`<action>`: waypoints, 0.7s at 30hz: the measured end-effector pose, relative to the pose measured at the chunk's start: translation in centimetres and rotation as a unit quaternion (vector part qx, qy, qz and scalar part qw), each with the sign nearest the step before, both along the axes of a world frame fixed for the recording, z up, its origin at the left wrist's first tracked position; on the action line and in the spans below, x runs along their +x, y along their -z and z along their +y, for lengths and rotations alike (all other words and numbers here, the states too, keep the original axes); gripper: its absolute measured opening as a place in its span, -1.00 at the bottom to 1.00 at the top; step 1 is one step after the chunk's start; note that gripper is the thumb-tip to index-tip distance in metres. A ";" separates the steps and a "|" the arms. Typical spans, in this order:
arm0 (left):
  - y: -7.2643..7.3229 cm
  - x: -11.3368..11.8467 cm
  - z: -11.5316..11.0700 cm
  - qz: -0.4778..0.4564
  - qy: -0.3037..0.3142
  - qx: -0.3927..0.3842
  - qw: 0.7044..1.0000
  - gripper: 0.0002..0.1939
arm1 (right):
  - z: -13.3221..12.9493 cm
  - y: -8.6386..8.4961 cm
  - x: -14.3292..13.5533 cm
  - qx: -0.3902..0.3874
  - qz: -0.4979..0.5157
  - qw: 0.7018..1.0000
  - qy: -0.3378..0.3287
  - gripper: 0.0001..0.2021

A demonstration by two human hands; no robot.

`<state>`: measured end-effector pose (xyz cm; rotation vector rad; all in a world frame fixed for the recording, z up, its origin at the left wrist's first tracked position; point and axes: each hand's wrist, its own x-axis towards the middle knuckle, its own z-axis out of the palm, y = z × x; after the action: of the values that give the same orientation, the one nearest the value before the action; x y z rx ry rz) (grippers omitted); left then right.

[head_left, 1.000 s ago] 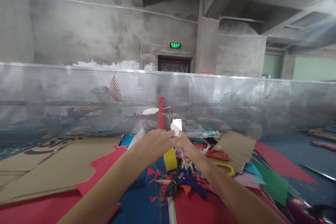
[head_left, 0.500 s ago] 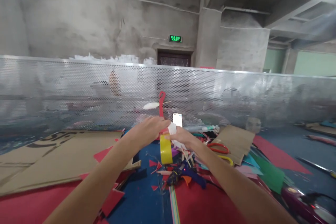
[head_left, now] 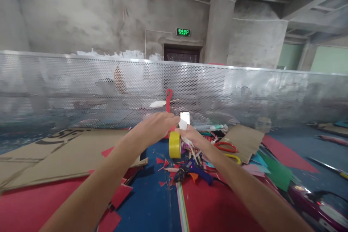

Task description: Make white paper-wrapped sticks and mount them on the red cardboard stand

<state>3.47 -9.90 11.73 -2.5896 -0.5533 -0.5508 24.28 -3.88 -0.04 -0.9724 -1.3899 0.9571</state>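
A small white piece (head_left: 183,124), paper-like, is between my hands above the cluttered tabletop. My right hand (head_left: 191,134) grips it from the right, thumb stretched to the left. My left hand (head_left: 160,123) reaches in from the left, its bent fingertips at the piece's upper left edge. Just below the fingers stands a yellow tape roll (head_left: 174,145). Behind my left hand rises a red curved strip (head_left: 168,102) with a white feather (head_left: 157,104) and a thin stick across it. A lit phone (head_left: 185,116) leans upright beyond my right hand.
A blue glue gun (head_left: 194,168) lies before the tape, among red scraps. Right of it are red-handled scissors (head_left: 226,147), cardboard (head_left: 243,141), green paper (head_left: 280,170) and a purple device (head_left: 312,203). Large cardboard (head_left: 54,159) lies left. A perforated metal panel (head_left: 81,94) stands behind.
The view has tilted slightly downward, so the background sits higher. My left hand's fingers have shifted a little over the white piece; both hands stay close together at it.
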 end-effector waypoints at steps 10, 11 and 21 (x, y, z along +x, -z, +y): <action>-1.3 0.1 0.7 -0.081 -0.075 -0.058 0.992 -0.76 | -2.6 -4.7 5.1 -0.010 -0.269 0.963 -0.028 -0.60; -1.5 0.2 0.6 -0.089 -0.077 -0.058 0.991 -0.77 | -2.8 -4.9 5.2 -0.010 -0.270 0.962 -0.042 -0.60; -2.7 0.8 2.8 -0.081 -0.056 -0.064 0.993 -0.78 | -3.8 -6.0 4.6 0.008 -0.327 0.942 -0.073 -0.63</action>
<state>4.31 -7.06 14.46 -2.6284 -0.8078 -0.7126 28.83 -7.70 5.97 -1.2513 -2.0423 0.7512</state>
